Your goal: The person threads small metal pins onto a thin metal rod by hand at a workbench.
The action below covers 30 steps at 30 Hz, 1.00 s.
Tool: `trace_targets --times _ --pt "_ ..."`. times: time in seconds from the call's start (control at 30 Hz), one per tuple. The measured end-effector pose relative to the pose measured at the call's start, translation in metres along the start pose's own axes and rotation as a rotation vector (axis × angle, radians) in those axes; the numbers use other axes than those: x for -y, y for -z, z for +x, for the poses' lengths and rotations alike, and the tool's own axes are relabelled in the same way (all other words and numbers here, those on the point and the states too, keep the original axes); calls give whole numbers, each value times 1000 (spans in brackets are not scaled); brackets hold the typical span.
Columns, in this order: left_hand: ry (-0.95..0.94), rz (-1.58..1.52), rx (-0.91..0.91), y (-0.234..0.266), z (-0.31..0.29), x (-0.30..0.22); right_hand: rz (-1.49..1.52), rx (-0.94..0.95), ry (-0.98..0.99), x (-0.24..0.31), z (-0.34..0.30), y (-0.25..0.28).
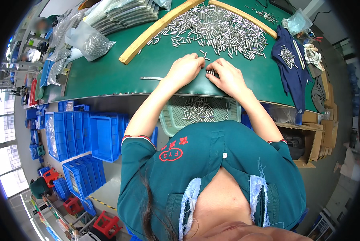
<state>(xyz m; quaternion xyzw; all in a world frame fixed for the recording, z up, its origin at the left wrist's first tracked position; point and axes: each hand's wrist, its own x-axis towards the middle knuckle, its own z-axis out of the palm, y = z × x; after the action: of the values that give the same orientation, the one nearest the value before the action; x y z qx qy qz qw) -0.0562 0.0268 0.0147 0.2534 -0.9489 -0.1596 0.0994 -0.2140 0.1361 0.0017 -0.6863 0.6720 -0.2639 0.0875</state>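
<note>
Over the green tabletop [147, 66], my left hand [187, 69] is closed, with its fingers curled together. A short metal pin [206, 59] lies right at its fingertips; whether the fingers hold anything is hidden. Just to the right, my right hand [227, 77] is closed around several small metal pins [211, 72], which show side by side between thumb and fingers. Beyond both hands spreads a large heap of the same silvery pins [224, 30], with a few strays near my fingers.
Two wooden bars [160, 30] border the heap. A metal strip [151, 78] lies left of my left forearm. Below the table edge, a green basket [170, 120] holds more pins. Plastic bags [89, 42] stand left; a navy cloth [286, 76] with pins lies right. Blue crates [103, 136] stand lower left.
</note>
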Motion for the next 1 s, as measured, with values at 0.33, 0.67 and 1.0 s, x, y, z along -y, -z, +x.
trace_targets --times 0.33,0.67,1.0 --pt "23 5 -11 -7 -11 -13 -17 49 -2 4 0 0" --pt "57 11 -24 -4 -33 -33 79 71 -140 5 -21 29" --pt "25 3 -40 -1 -34 -37 -50 91 -163 3 -32 38"
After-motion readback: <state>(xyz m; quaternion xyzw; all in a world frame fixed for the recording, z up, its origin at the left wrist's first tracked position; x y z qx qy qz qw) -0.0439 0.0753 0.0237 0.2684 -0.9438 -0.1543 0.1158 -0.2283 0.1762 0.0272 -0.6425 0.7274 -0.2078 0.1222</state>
